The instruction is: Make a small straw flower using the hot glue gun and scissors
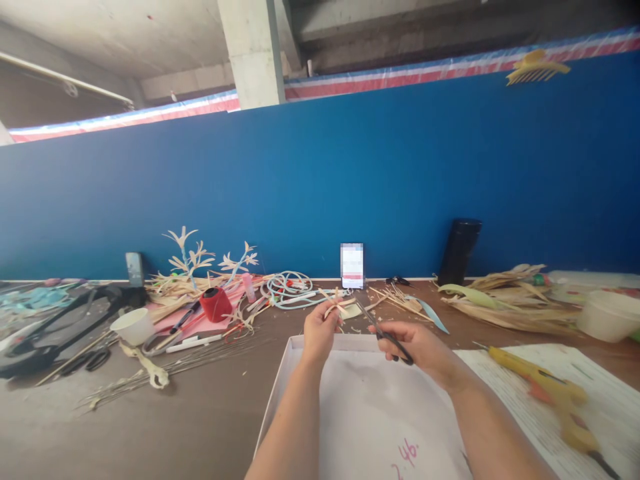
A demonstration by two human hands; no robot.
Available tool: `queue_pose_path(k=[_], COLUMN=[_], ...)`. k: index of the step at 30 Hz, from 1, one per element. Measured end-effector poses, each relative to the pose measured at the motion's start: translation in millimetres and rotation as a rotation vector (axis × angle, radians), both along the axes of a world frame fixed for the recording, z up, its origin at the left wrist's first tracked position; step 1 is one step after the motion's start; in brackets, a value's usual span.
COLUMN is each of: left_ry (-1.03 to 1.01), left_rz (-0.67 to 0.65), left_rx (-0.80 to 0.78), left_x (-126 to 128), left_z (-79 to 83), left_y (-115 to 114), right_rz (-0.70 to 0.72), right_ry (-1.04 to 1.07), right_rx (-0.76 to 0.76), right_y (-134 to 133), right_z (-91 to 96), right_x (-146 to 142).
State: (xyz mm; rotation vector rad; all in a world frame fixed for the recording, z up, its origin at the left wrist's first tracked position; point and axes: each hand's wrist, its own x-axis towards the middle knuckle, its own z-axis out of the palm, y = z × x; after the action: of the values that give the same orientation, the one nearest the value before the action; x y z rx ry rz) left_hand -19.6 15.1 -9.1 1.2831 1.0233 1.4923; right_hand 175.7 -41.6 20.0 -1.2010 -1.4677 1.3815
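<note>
Pale, narrow strips that look like dried corn husk [344,305] stick out from the pinched fingers of my left hand [321,328]. My right hand [411,345] grips dark-handled scissors [395,343], and their blades point up and left toward the strips. Whether the blades touch the strips is too small to tell. Both hands are above the far edge of a white shallow box lid [370,400], which has pink handwriting on it. Small pale scraps lie on the table just beyond.
Right of the lid, a yellow glue gun [545,390] rests on a printed sheet [500,367]. Dried husks [515,307] and a white cup [610,315] are behind it. Leftward are a red object [215,305], wires [175,367] and another cup [133,327]. A phone [353,265] leans on the blue partition [310,187].
</note>
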Motion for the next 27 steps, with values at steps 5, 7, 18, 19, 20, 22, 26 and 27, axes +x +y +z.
queue_pose_path(k=[5, 7, 18, 19, 20, 22, 26, 27], left_ry=[-0.012, -0.004, 0.032, 0.030, 0.028, 0.022, 0.020, 0.018], left_rz=[0.010, 0.014, 0.013, 0.013, 0.013, 0.016, 0.016, 0.016], left_rx=[0.004, 0.003, 0.010, 0.012, 0.012, 0.014, 0.011, 0.009], left_x=[0.2, 0.1, -0.7, -0.7, -0.7, -0.5, -0.2, -0.1], left_z=[-0.4, -1.3, 0.8, 0.8, 0.6, 0.2, -1.0, -1.2], left_y=[0.9, 1.4, -0.2, -0.2, -0.2, -0.1, 0.9, 1.1], right_rz=[-0.004, -0.010, -0.048, -0.047, -0.048, -0.049, -0.043, -0.042], right_ry=[-0.017, -0.012, -0.026, -0.024, -0.023, -0.020, -0.017, -0.018], right_rx=[-0.005, -0.008, 0.021, 0.021, 0.023, 0.026, 0.022, 0.021], right_y=[0.1, 0.6, -1.3, -1.5, -1.6, -1.8, -1.8, -1.8], right_z=[1.2, 1.4, 3.5, 4.2, 4.9, 5.9, 6.2, 6.1], right_x=[1.0, 1.2, -1.7, -1.8, -1.9, -1.9, -1.6, -1.7])
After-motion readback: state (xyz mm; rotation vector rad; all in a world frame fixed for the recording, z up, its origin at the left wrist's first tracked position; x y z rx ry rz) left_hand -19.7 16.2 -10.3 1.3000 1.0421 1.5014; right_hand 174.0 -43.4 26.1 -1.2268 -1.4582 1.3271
